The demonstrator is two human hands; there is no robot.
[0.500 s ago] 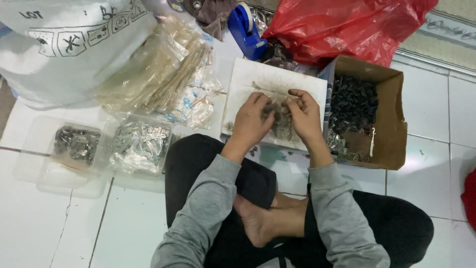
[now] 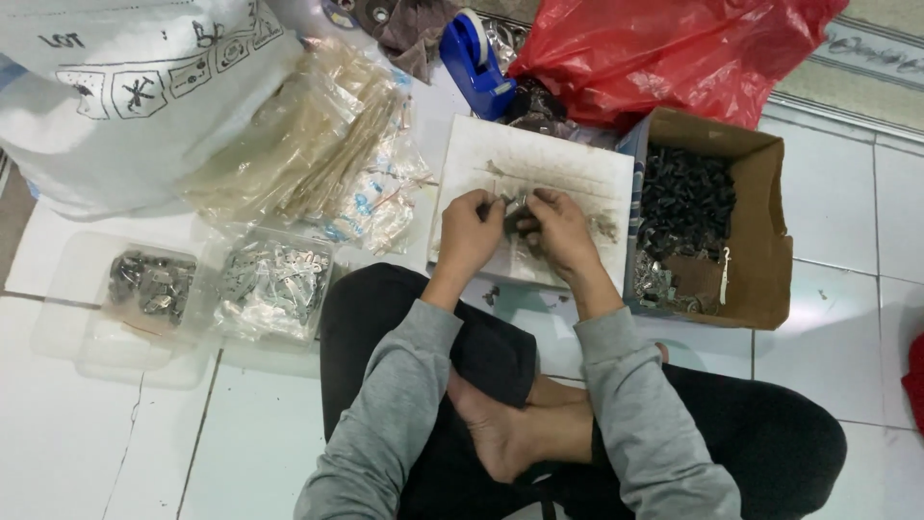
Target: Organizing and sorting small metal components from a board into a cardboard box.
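Note:
I sit cross-legged on a white tiled floor. My left hand and my right hand meet over a white board smudged with grey. Both pinch small metal parts between their fingertips. How many pieces each hand holds is too small to tell. The board lies just beyond my knees.
A cardboard box of dark and silvery metal parts sits right of the board. Two clear plastic tubs of metal pieces stand at left. Behind them lie clear plastic bags, a white sack, a blue tape dispenser and a red bag.
The pile of grey parts under my hands is gone from the board; my hands now pinch only a few small pieces together at its middle.

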